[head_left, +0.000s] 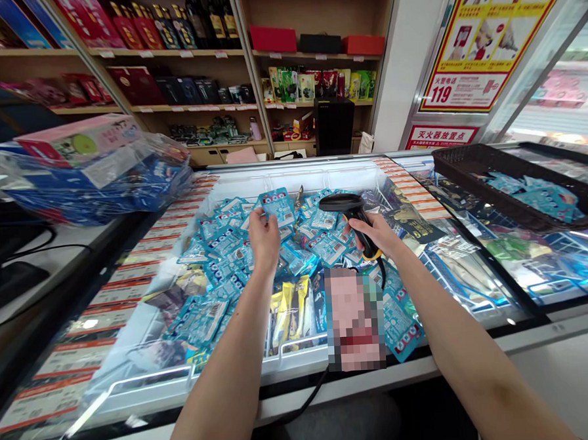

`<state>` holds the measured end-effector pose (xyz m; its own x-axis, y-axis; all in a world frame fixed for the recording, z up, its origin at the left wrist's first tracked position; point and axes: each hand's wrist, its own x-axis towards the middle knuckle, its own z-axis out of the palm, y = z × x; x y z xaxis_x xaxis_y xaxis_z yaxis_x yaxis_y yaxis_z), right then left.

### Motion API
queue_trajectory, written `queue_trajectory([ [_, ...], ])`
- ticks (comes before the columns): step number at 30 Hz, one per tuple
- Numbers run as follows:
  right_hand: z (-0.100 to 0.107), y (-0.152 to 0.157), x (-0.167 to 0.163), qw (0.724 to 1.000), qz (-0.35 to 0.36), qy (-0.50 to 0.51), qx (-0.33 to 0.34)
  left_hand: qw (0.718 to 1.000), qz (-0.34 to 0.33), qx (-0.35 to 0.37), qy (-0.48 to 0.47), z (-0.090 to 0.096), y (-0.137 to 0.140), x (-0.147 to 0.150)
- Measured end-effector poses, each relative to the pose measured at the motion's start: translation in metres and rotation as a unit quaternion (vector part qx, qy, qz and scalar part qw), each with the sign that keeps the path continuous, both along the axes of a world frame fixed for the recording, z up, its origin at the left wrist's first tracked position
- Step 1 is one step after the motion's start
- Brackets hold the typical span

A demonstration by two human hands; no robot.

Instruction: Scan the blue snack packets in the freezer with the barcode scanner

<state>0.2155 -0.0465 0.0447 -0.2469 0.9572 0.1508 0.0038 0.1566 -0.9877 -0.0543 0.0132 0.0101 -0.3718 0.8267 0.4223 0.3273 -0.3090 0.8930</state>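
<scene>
My left hand (265, 240) is closed on a blue packet (279, 207) with a printed label, lifted a little over a spread of similar blue packets (224, 246). In my right hand (377, 232) is a black barcode scanner (345, 205) with a yellow-edged handle. Its head points left, toward the packet in my left hand, with a gap between the two. From the handle a black cable runs down. A pixelated pink object (353, 315) lies near the front edge, and what it is cannot be made out.
The packets lie over a glass-topped chest freezer (148, 352) with yellow-wrapped items (289, 309) inside. At right stands a dark brown basket (510, 199) holding more blue packets. Plastic-wrapped boxes (94, 171) are stacked at left. Stocked shelves (177, 53) line the back.
</scene>
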Motion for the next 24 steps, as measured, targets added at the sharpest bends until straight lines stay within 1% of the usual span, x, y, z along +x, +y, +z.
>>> queue_trajectory([
  [3, -0.003, 0.004, 0.002, 0.999, -0.047, 0.015, -0.009, 0.991, 0.074, -0.025, 0.105, 0.007, -0.002, -0.017],
  [7, -0.005, 0.008, 0.005, 0.995, -0.095, 0.005, -0.028, 0.979, 0.108, -0.032, 0.17, 0.012, -0.007, -0.027],
  [10, -0.006, 0.011, 0.007, 0.992, -0.121, 0.008, -0.026, 0.959, 0.129, -0.046, 0.249, 0.016, -0.012, -0.025],
  [13, -0.009, 0.014, 0.008, 0.991, -0.134, 0.007, -0.026, 0.935, 0.143, -0.033, 0.322, 0.023, -0.02, -0.013],
  [14, -0.009, 0.015, 0.009, 0.99, -0.136, 0.006, -0.026, 0.928, 0.13, -0.022, 0.349, 0.026, -0.023, -0.007],
  [16, -0.009, 0.015, 0.009, 0.99, -0.137, 0.005, -0.022, 0.911, 0.071, -0.018, 0.406, 0.028, -0.028, 0.007],
  [18, -0.008, 0.014, 0.009, 0.99, -0.136, 0.003, -0.023, 0.891, -0.026, -0.032, 0.451, 0.027, -0.032, 0.021],
  [20, -0.006, 0.013, 0.009, 0.991, -0.132, -0.004, -0.032, 0.87, -0.1, -0.056, 0.479, 0.021, -0.035, 0.032],
  [22, -0.003, 0.011, 0.009, 0.991, -0.13, -0.01, -0.035, 0.856, -0.128, -0.072, 0.495, 0.015, -0.037, 0.038],
  [24, -0.002, 0.01, 0.008, 0.991, -0.128, -0.011, -0.028, 0.85, -0.129, -0.084, 0.503, 0.01, -0.038, 0.041],
])
